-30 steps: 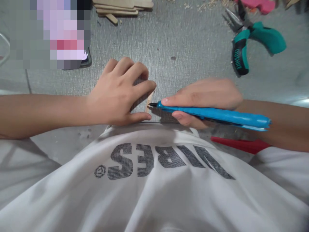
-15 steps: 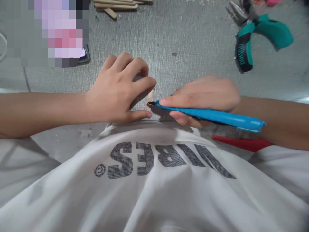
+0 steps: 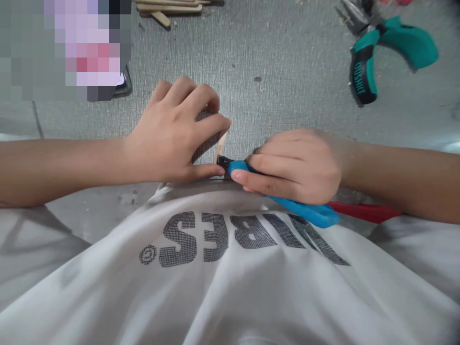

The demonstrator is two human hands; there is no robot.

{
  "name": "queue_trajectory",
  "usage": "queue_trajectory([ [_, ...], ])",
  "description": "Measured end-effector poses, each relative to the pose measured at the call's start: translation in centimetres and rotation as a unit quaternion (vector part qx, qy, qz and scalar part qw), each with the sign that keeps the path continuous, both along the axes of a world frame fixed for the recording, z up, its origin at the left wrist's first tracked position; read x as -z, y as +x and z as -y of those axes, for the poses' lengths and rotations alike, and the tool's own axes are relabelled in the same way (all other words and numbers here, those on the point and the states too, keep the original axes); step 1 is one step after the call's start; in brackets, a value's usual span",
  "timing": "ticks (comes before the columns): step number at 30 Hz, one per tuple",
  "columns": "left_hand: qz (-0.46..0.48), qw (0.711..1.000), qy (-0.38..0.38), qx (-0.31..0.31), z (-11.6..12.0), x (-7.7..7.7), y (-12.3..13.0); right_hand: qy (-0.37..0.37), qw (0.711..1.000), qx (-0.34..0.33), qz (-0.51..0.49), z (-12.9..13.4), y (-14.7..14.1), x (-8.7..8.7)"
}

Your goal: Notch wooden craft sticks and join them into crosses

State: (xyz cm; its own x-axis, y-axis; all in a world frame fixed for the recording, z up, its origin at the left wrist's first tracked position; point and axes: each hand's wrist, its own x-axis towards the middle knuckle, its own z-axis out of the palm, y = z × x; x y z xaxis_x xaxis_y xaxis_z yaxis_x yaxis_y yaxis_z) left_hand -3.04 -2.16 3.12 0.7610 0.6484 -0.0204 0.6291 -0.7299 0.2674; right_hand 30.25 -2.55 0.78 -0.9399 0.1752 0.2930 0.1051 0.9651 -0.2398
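A thin wooden stick piece stands between the thumb and forefinger of my left hand, which pinches it at both ends above the grey table. My right hand is closed around small blue-handled nippers. Their dark jaws meet the stick near its lower end, close to my left thumb. Most of the handle is covered by my right fingers, and its rear end sticks out below the palm.
Pliers with teal and black handles lie at the upper right. Several flat wooden craft sticks are piled at the top. A phone's corner shows beside a blurred-out patch. Something red is under my right forearm.
My right hand has turned over, knuckles now upward, and the nippers' handle has swung down toward my shirt. Their jaws have shifted slightly lower along the stick. My left hand stays nearly still.
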Motion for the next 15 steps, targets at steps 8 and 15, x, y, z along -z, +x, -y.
queue_trajectory([
  [8, 0.008, 1.0, -0.022, -0.006, -0.2, -0.2, 0.2, 0.092, 0.99, -0.036, -0.1, -0.6, -0.8, 0.6],
  [15, 0.01, 1.0, -0.015, 0.002, -0.3, 0.0, 0.0, 0.032, 0.996, -0.013, -0.083, -0.9, -0.9, 1.6],
])
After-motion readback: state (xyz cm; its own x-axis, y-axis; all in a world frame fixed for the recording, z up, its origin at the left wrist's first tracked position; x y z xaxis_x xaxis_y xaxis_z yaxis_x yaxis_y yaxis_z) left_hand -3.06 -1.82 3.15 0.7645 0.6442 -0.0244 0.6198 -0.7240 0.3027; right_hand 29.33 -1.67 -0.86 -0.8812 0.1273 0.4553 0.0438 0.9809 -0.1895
